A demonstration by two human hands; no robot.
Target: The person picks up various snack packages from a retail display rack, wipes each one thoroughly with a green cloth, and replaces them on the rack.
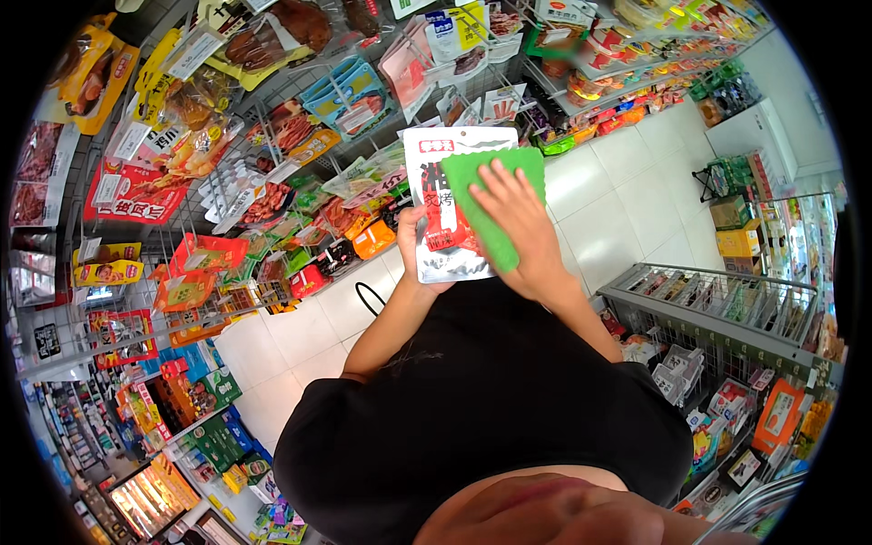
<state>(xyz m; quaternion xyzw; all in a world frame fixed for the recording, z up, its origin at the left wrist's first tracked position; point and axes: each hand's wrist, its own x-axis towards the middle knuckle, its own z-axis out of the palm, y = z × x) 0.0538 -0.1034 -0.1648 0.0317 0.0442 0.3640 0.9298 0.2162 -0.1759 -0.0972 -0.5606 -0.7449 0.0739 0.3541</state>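
Observation:
In the middle of the head view, a silver, white and red snack pouch [436, 184] is held upright in front of my chest. My left hand [415, 245] grips it by its left and lower edge, the thumb on the front. A green cloth [470, 197] lies over the right part of the pouch's front. Spread flat on the cloth is my right hand [514, 218], pressing it against the pouch. The cloth hides part of the pouch's print, and the pouch hides most of my left fingers.
Hanging packets, among them a red snack bag [136, 197] and a blue packet [351, 99], fill a wire rack on the left and ahead. A grey wire shelf [708, 306] with goods stands at the right. Boxes [739, 238] are stacked beyond the pale tiled floor [633, 177].

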